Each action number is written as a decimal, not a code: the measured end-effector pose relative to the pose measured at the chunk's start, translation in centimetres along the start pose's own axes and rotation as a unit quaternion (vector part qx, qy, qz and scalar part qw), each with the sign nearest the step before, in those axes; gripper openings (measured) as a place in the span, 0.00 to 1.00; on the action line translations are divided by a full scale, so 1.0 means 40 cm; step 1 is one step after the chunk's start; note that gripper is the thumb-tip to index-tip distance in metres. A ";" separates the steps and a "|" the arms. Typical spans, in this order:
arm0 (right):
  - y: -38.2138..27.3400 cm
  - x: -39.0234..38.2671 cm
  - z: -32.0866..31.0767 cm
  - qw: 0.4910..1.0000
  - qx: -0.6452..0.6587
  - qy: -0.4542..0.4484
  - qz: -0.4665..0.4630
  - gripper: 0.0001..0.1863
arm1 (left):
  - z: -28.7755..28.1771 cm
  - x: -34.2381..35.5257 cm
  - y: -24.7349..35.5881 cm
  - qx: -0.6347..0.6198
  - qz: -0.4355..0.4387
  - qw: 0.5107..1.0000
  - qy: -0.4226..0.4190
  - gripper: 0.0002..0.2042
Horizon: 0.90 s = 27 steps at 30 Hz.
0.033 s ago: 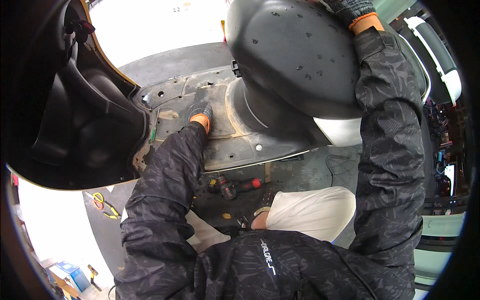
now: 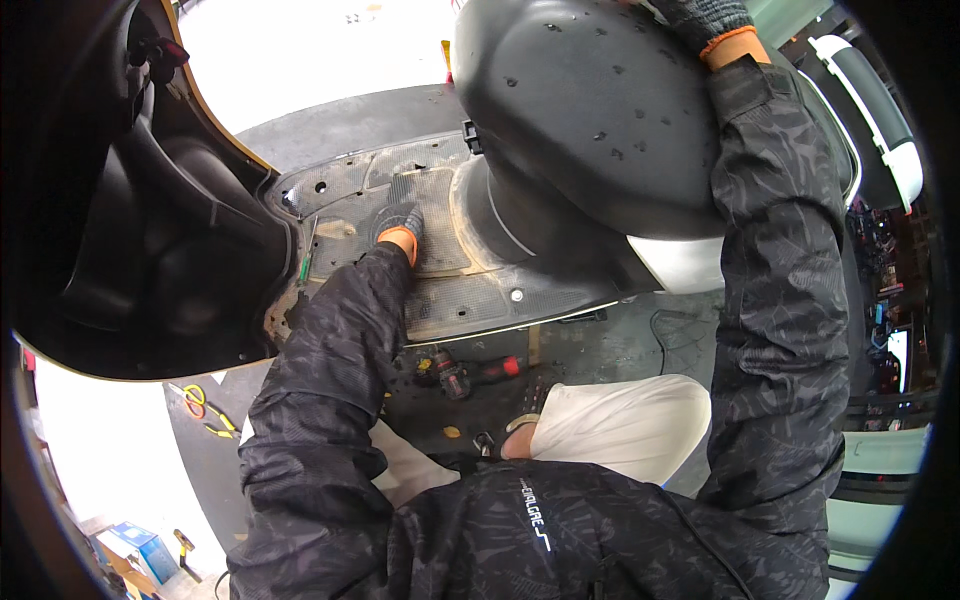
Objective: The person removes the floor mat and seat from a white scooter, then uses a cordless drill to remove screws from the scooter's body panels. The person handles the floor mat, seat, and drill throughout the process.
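Observation:
My left hand (image 2: 400, 218), in a dark grey knit glove with an orange cuff, lies on the ribbed floorboard (image 2: 450, 300) of a scooter. Its fingers look stretched out flat there, dark against the dark ribs. A screwdriver with a green handle (image 2: 304, 268) rests on the floorboard to its left. At the top edge my right hand (image 2: 700, 22), gloved alike, touches the far side of the black scooter seat (image 2: 600, 110). Its fingers are partly cut off by the picture's edge. Drops or small marks dot the seat.
The scooter's black front panel (image 2: 190, 230) rises at the left. A red and black power drill (image 2: 455, 377) lies on the dark mat by my foot. Orange-and-yellow-handled scissors or pliers (image 2: 192, 402) and a hammer (image 2: 184, 545) lie lower left, near a blue box (image 2: 148, 550).

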State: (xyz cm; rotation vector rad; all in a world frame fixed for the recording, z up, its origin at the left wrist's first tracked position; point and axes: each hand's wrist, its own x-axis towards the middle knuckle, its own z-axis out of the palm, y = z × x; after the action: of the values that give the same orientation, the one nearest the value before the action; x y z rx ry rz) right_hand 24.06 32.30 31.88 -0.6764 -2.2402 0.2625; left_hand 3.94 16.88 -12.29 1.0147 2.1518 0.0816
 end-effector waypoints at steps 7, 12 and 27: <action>-0.008 0.003 0.002 1.000 0.008 -0.012 0.022 0.26 | 0.031 -0.005 0.009 -0.011 0.076 0.969 0.233 0.22; -0.010 0.000 0.002 0.999 0.021 -0.006 0.030 0.25 | 0.064 0.017 -0.010 0.003 0.064 0.977 0.204 0.22; 0.045 0.001 -0.018 0.997 0.040 -0.014 0.058 0.22 | 0.048 -0.001 -0.005 -0.048 0.072 0.955 0.283 0.23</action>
State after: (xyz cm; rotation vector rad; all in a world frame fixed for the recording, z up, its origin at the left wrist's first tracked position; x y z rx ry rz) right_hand 25.25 33.83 31.71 -0.7643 -2.2073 0.4199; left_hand 5.07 16.25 -13.74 1.1943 2.5424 0.6076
